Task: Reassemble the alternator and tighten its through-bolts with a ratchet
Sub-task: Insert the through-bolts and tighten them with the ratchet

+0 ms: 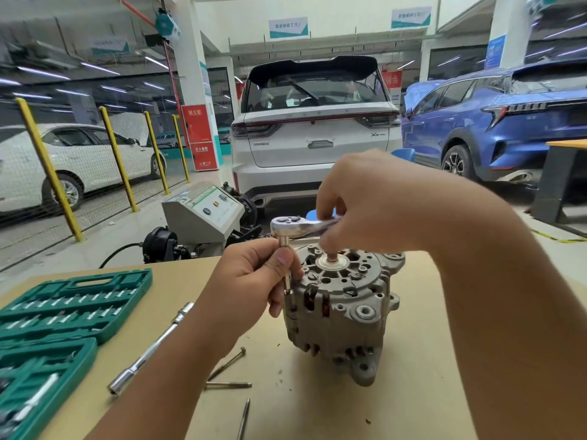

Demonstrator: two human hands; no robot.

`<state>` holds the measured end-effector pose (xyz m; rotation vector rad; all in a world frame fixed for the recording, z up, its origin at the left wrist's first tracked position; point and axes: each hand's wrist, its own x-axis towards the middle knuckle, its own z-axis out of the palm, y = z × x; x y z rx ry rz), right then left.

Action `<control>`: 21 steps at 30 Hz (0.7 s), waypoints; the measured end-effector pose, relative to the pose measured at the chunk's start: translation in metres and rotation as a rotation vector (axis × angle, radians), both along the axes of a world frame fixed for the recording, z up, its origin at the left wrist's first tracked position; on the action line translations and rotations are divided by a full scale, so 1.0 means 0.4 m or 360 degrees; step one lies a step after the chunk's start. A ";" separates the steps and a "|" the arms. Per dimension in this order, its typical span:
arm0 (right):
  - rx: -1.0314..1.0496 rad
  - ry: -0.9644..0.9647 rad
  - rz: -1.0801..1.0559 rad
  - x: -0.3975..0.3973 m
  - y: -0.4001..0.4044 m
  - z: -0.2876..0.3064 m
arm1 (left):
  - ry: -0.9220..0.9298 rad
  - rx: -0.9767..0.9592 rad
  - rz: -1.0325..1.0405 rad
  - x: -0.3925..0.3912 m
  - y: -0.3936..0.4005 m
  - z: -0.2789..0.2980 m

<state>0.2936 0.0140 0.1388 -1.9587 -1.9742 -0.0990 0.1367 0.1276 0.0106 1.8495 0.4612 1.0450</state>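
Three loose through-bolts (227,363) lay nearest on the table (413,392). The alternator (343,309) stood behind them. The left hand (254,274) pinched the socket extension (285,258); the right hand (362,204) gripped the ratchet (293,225) handle above.

An indoor garage workshop: a white SUV (313,128) stands tail-on beyond a tan worktop (397,392), flanked by a blue SUV (495,122) at right and a white car (73,160) at left behind a mesh fence on yellow posts (47,166). White pillars (190,58) rise to a ceiling lit by fluorescent strips (43,73); teal-and-white signs (288,27) hang overhead. A red fire-equipment cabinet (200,138) stands against one pillar. A grey test-bench machine (203,214) sits on the pale concrete floor (104,236).
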 end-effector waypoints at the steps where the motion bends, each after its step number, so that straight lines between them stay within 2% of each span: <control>1: -0.0119 0.0007 0.0064 0.000 -0.008 0.003 | -0.0003 0.0000 0.0001 0.000 -0.001 0.000; 3: -0.0248 0.0078 0.0164 -0.001 -0.025 0.015 | -0.0017 0.0001 0.0003 -0.001 -0.003 0.001; 8: 0.0115 0.0047 0.0001 -0.004 0.004 -0.002 | -0.0012 0.0020 0.0069 0.001 -0.003 -0.001; 13: -0.0289 0.0050 0.0239 0.001 -0.036 0.022 | -0.0029 0.0045 0.0055 -0.005 0.009 -0.004; 18: 0.0103 0.0072 -0.0056 0.001 -0.002 0.003 | -0.0045 0.0062 0.0072 -0.002 0.002 -0.004; 21: -0.0001 -0.0120 0.0009 -0.019 -0.002 0.001 | -0.0072 0.0132 0.0106 0.003 -0.009 -0.003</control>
